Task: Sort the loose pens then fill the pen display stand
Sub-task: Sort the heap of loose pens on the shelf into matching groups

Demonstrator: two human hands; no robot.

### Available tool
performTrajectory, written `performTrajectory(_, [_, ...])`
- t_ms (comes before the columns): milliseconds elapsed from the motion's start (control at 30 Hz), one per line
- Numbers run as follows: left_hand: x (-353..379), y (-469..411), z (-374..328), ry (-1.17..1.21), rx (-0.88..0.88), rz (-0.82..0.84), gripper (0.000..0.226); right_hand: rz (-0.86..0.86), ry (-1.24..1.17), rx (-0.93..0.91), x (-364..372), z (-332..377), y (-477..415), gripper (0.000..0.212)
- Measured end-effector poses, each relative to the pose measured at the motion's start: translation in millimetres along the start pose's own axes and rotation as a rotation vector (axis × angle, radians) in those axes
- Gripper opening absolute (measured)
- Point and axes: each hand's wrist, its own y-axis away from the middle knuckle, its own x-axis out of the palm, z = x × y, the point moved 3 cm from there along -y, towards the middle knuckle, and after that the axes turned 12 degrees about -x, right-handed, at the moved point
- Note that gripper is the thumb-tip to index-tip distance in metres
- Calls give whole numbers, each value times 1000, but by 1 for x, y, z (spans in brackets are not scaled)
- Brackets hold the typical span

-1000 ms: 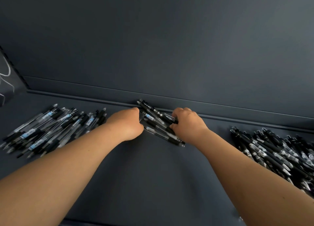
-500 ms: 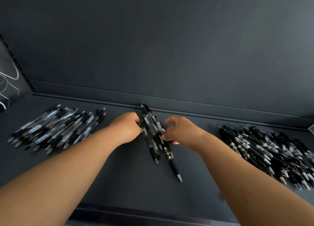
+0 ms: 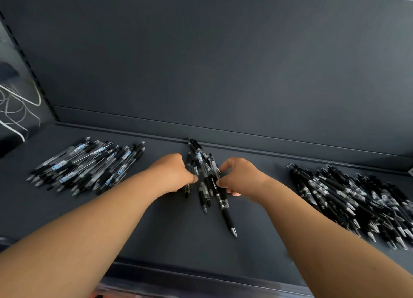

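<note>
Clamps left hand [image 3: 172, 174] and right hand [image 3: 240, 177], fingers curled, on either side of the middle bundle [image 3: 204, 174] on the shelf [image 3: 178, 237]. Holds it lengthwise now, not crosswise as a second ago, one black pen [image 3: 225, 210] poking out frontward. Seems to leave only this lot unsorted between blue-labelled pile [image 3: 89, 165] and black pile [image 3: 348, 201].

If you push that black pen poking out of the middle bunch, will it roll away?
Probably a little: the black pen looks round and lies on a flat shelf. Its matte grip may slow it. It looks thin and rigid, so likely light.
</note>
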Motion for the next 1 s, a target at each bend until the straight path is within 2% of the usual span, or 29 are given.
performTrajectory(100, [-2,9,-11,-50,66,-91,20,5,33,-19,2,3,0,33])
performTrajectory(233, [6,12,-24,-38,118,-100,19,-13,-72,18,2,-1,1,30])
performTrajectory(333, [14,7,-29,-72,111,-127,21,-38,-291,64,-5,-7,6,8])
performTrajectory(400, [19,2,-32,-78,105,-144,20,-14,-426,85,-8,-13,7,16])
performTrajectory(533, [29,-4,-39,-119,78,-133,33,41,-496,82,-14,-21,9,24])
performTrajectory(700, [35,-7,-47,-96,14,-108,22,57,-535,58,-19,-25,13,28])
performTrajectory(833, [33,-5,-46,17,-50,-75,18,31,-501,72,-19,-27,11,21])
performTrajectory(933, [28,-4,-42,238,-87,-16,18,-9,-484,85,-20,-27,8,16])
performTrajectory(1000, [25,-3,-40,376,-98,42,7,-36,-484,78,-19,-25,8,15])
